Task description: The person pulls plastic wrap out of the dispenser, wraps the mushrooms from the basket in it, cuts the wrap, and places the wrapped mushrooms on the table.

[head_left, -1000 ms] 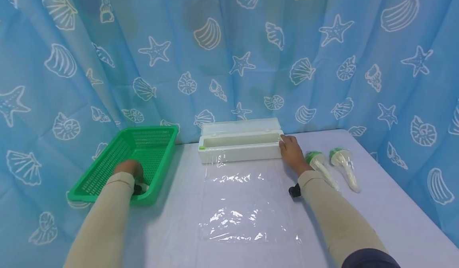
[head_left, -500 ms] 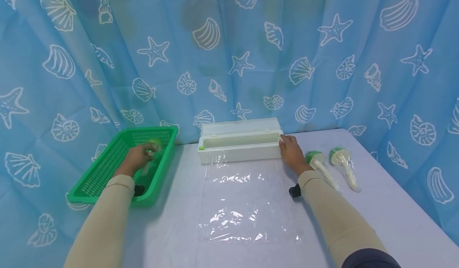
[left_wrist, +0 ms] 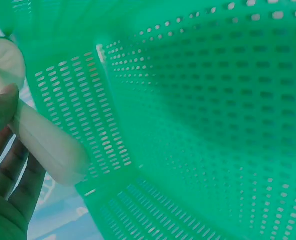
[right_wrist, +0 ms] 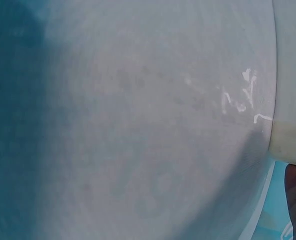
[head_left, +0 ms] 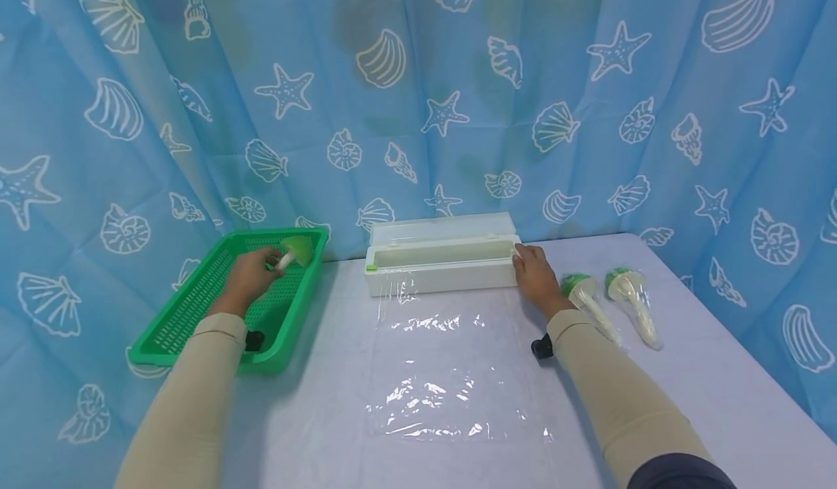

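A mushroom (head_left: 298, 251) with a green cap and a pale stem is in my left hand (head_left: 247, 280), over the far part of the green basket (head_left: 304, 313). Thumb and fingers pinch the stem (left_wrist: 50, 145), whose thick end points away from the palm in the left wrist view. My right hand (head_left: 536, 278) holds the right end of a long white cling film dispenser (head_left: 451, 279). Its clear lid (head_left: 451, 227) stands raised behind it. From its front, a sheet of cling film (head_left: 445, 373) lies spread over the table toward me. In the right wrist view only a fingertip (right_wrist: 295, 185) shows beside the dispenser.
Two mushrooms wrapped in film, one (head_left: 588, 304) nearer the right hand and another (head_left: 634, 304) beyond it, lie at the table's right. A small green cutter (head_left: 371, 267) sits on the dispenser's left end. A blue shell-print curtain (head_left: 418, 111) hangs behind the white table (head_left: 314, 416).
My left hand has come up from deep in the basket and moved toward its far right side, with the mushroom now in plain view. The right hand stays on the dispenser.
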### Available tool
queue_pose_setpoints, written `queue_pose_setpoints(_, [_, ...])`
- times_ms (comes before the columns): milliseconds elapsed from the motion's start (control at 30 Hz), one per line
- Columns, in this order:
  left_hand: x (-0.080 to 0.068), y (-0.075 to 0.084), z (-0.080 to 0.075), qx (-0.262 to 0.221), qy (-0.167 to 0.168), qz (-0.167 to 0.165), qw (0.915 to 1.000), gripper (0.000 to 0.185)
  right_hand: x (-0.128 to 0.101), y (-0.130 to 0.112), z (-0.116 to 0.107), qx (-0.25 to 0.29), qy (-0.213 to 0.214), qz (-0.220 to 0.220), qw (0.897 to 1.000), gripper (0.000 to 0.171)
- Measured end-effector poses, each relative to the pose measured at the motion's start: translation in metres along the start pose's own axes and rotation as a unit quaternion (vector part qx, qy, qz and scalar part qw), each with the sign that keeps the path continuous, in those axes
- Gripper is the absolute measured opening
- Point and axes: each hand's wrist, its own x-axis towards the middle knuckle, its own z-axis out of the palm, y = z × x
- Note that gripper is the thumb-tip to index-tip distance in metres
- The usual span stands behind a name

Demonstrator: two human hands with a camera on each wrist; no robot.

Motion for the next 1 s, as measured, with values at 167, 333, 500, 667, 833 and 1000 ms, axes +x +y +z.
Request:
queue_pose_setpoints(167, [0.000,0.006,-0.010,0.021,0.034,0.033,0.9987,0.029,0.001,-0.001,-0.001,0.001,0.002,0.002,1.000,0.055])
queue_pose_setpoints(333, [0.005,0.013,-0.014,0.040,0.049,0.060,0.9962,0.027,0.001,-0.001,-0.001,0.018,0.010,-0.001,1.000,0.052])
queue_pose_setpoints(500, [0.009,0.025,-0.013,0.043,0.053,0.068,0.9954,0.028,-0.001,-0.003,-0.002,0.028,0.009,0.004,1.000,0.051])
queue_pose_setpoints(667, [0.008,0.046,-0.010,0.042,0.081,0.112,0.9895,0.025,-0.002,-0.005,-0.002,0.029,0.000,0.019,0.999,0.053])
queue_pose_setpoints(833, [0.004,0.069,-0.005,0.066,0.113,0.173,0.9763,0.022,-0.001,-0.005,-0.003,0.025,0.000,0.015,1.000,0.053])
queue_pose_setpoints(1000, [0.002,0.092,0.002,0.099,0.137,0.244,0.9550,0.019,0.000,-0.006,-0.005,0.022,-0.006,0.019,1.000,0.053])
